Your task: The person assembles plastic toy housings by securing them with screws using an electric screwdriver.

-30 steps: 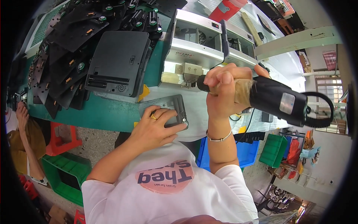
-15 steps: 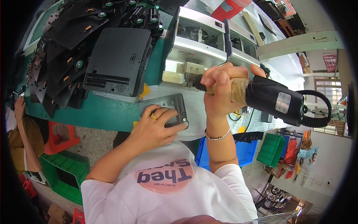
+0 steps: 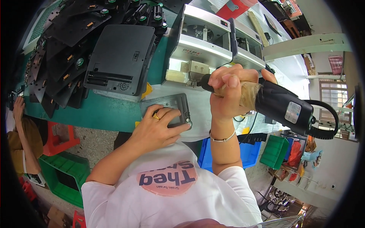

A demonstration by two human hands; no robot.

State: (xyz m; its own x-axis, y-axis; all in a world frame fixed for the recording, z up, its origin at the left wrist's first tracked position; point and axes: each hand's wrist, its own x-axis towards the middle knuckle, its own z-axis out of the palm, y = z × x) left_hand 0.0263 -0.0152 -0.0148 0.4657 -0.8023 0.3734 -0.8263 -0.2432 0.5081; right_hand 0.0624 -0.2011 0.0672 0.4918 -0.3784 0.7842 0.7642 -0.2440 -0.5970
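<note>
My left hand [image 3: 156,125] lies over a dark grey, see-through plastic case [image 3: 177,102] on the table, its fingers across the top and the thumb at the near right corner. The case has a small metal screw or post at its right edge. My right hand [image 3: 227,89] is wrapped round a black electric screwdriver [image 3: 279,102] with tan tape on its grip. The tool is held sideways above the table, its coiled cord trailing off right. Its dark front end is close to the front of a silver screw feeder [image 3: 203,53]; the bit tip is hard to make out.
A black housing [image 3: 116,57] with a battery slot stands left of the feeder, beside piled black panels [image 3: 68,64]. A second feeder [image 3: 249,47] and a red container [image 3: 234,8] are behind. Green crate [image 3: 64,178] and blue crate [image 3: 249,155] stand below; another person's hand [image 3: 18,108] is far left.
My right hand and the screwdriver have shifted slightly to the right, with the tool's rear end a little lower. My left hand and the case stay nearly in place.
</note>
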